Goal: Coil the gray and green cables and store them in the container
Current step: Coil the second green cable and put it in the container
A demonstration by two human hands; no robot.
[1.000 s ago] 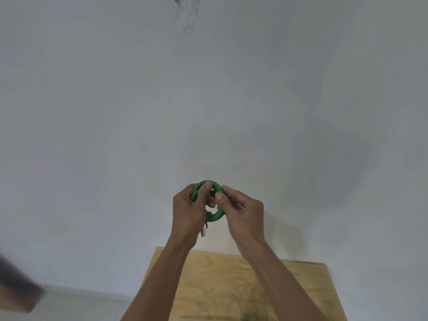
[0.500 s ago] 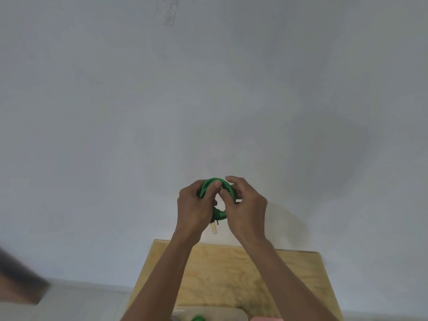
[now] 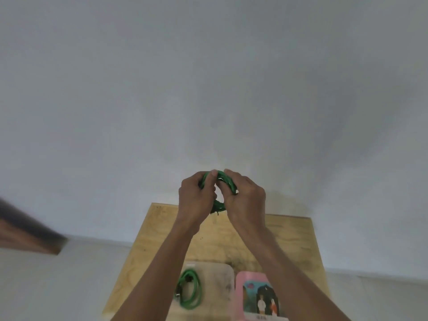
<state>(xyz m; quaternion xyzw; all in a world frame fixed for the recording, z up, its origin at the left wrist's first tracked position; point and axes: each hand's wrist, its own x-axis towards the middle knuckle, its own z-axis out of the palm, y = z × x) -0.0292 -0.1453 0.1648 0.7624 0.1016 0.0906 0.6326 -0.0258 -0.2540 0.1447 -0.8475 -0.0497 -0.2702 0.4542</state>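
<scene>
The green coil is held up above the bench. The left hand and right hand both grip it, probably so the loops cannot spring open. A second green cable lies in the container below.

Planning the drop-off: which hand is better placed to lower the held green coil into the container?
Probably left: the left hand grips the green coil and its forearm lies over the container; the right hand sits above the pink lid.

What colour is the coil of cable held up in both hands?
Green: the cable coil shows best in the head view, its only view.
</scene>
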